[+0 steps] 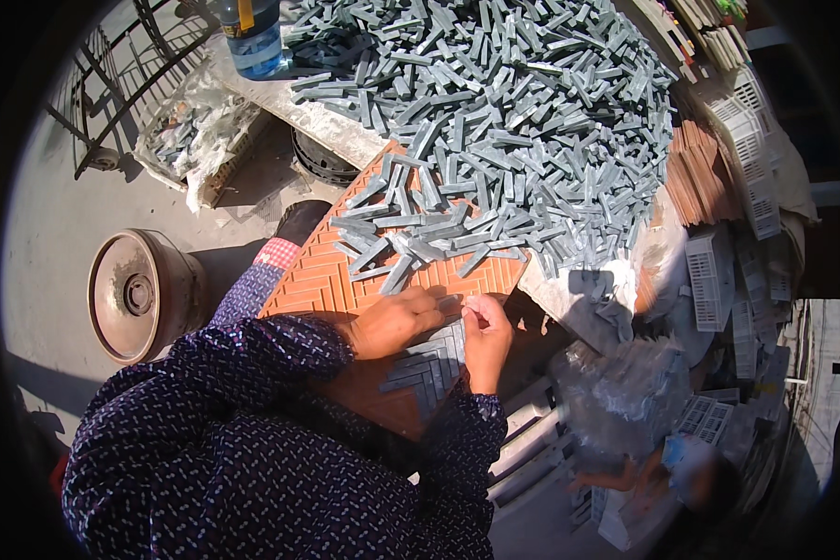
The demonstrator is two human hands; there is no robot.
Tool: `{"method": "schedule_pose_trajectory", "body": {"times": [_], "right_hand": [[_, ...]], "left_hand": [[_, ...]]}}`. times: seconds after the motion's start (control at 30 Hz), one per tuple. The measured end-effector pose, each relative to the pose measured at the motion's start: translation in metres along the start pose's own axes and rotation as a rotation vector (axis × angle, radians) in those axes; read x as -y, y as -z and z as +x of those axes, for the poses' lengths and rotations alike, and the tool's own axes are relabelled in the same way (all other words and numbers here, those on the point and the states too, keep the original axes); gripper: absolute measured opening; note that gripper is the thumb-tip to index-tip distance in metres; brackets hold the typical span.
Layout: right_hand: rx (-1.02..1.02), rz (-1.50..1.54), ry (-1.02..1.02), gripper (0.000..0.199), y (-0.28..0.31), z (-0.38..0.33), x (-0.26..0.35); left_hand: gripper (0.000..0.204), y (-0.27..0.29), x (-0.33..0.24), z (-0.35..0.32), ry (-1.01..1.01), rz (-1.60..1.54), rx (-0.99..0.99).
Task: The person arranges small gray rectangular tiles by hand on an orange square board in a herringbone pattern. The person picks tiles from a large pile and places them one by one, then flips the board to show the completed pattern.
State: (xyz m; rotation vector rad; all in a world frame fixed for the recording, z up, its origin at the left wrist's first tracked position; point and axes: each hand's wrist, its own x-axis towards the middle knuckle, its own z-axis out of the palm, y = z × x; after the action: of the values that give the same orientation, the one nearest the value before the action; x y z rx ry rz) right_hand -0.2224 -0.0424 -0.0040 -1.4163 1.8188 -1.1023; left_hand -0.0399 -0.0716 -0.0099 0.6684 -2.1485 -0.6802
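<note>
An orange tray (310,278) with raised herringbone ridges lies tilted in front of me. Grey stone strips (424,371) fill part of its near end in a herringbone pattern. My left hand (394,324) is closed over the tray, its fingertips on a grey stone strip (451,306) beside the laid ones. My right hand (486,342) faces it at the tray's right edge, thumb and forefinger pinched together; whatever lies between them is hidden. Loose strips (397,224) are scattered over the tray's far half.
A large heap of grey strips (532,121) covers the table (331,119). A blue water bottle (252,42) stands at its far left. A round drum (140,297) is on the floor at left. Stacked orange trays (705,173) and white crates (709,280) stand right. Another person (691,471) is lower right.
</note>
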Motion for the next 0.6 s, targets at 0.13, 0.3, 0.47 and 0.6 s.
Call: {"method": "schedule_pose_trajectory", "body": {"times": [0.13,0.3,0.47,0.6], "right_hand": [[0.023,-0.261,0.266,0.022,0.004,0.008,0.002],[0.19,-0.274,0.27,0.017,-0.004,0.013,0.013],[0.209,-0.266,0.244,0.012,0.011,0.009,0.015],[0.179,-0.231,0.269,0.011,0.013,0.002,0.01]], "left_hand": [[0.024,0.004,0.0,-0.001,0.142,-0.05,-0.016],[0.022,0.002,0.003,-0.003,0.163,0.005,0.004],[0.022,0.0,0.0,-0.002,0.116,0.084,0.021],[0.042,-0.001,0.001,-0.006,0.178,0.075,0.161]]}}
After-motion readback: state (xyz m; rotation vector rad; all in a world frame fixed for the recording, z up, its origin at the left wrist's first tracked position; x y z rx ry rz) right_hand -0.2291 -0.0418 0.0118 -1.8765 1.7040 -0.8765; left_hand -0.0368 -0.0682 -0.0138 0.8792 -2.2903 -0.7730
